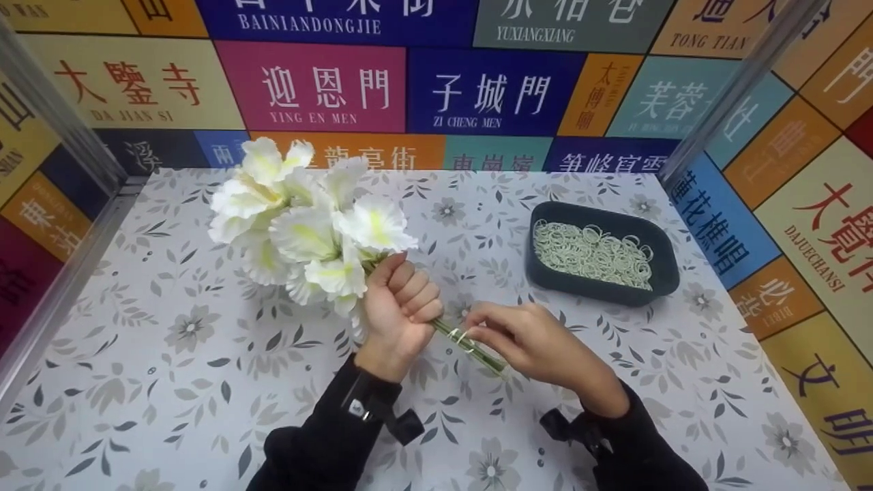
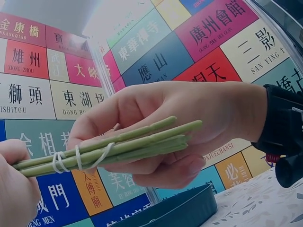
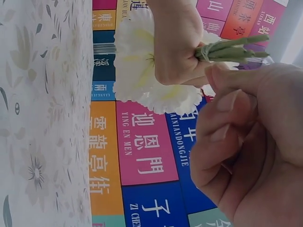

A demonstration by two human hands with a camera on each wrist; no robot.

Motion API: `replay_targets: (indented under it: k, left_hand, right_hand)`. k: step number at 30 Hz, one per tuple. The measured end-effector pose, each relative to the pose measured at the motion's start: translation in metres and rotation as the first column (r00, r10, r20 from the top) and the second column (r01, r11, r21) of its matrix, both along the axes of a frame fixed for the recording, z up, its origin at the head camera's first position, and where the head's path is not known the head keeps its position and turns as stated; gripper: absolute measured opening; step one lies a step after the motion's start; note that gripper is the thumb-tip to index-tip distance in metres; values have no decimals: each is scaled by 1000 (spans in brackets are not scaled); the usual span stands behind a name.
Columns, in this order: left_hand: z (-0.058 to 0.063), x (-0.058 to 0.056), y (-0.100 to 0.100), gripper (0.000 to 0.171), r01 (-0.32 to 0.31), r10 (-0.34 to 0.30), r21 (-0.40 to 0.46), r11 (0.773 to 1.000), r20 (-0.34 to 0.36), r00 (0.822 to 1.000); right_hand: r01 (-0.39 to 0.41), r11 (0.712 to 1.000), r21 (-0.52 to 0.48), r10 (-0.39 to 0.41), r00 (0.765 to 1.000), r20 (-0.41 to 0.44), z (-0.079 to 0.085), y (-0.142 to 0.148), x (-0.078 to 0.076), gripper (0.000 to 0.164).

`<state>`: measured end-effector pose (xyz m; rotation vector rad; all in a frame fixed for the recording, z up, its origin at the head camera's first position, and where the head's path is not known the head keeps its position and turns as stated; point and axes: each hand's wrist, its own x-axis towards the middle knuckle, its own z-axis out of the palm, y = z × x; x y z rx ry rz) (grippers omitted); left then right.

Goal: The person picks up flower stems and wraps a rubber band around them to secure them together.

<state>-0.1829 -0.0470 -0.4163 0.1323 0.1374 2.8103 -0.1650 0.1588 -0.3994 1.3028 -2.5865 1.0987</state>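
My left hand (image 1: 402, 310) grips a bunch of white artificial flowers (image 1: 310, 235) by the stems, just below the blooms. The blooms lean to the upper left, and the cut green stem ends (image 1: 487, 356) stick out at the lower right of the fist. A pale rubber band (image 2: 59, 162) is looped several times round the stems. My right hand (image 1: 539, 341) is at this band, its thumb and index finger pinching a loop of it beside the stems. In the right wrist view the other fingers (image 3: 218, 137) are curled in.
A dark green plastic box (image 1: 593, 292) full of pale rubber bands (image 1: 586, 254) stands at the back right. The tabletop (image 1: 191, 402) has a grey floral print. Panels (image 1: 314, 88) with coloured place-name blocks rise at the back and sides.
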Motion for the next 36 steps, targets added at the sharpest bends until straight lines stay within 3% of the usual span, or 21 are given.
replay_targets:
  k: [7, 11, 16, 19, 25, 28, 32, 36]
  left_hand:
    - [1, -1, -1, 48, -10, 10, 0, 1000, 15, 1000]
    - [4, -1, -2, 51, -47, 49, -34, 998, 53, 997]
    - [5, -1, -1, 52, -78, 81, -45, 996, 66, 994]
    - [5, 0, -1, 50, -90, 91, -39, 995, 40, 995]
    - [3, 0, 1, 48, -92, 93, -16, 996, 9, 996]
    - [3, -1, 1, 47, -89, 89, -10, 996, 3, 996]
    - [3, -1, 1, 47, -94, 94, -2, 996, -2, 996]
    - [3, 0, 1, 49, -112, 112, -19, 994, 8, 994]
  right_hand:
    - [-27, 998, -52, 30, 998, 56, 2, 0, 2, 8]
    - [49, 996, -70, -42, 993, 108, 5, -1, 5, 11]
    - [172, 980, -103, -139, 953, 268, 11, -3, 12, 19]
    - [215, 974, -76, -183, 935, 305, 13, -6, 16, 24]
    - [193, 980, 38, -193, 906, 378, 12, -13, 23, 33]
    - [163, 983, 88, -184, 913, 364, 10, -17, 25, 33]
    - [176, 977, 118, -202, 943, 265, 5, -21, 25, 30]
    - [189, 972, 138, -214, 958, 194, 0, -23, 25, 28]
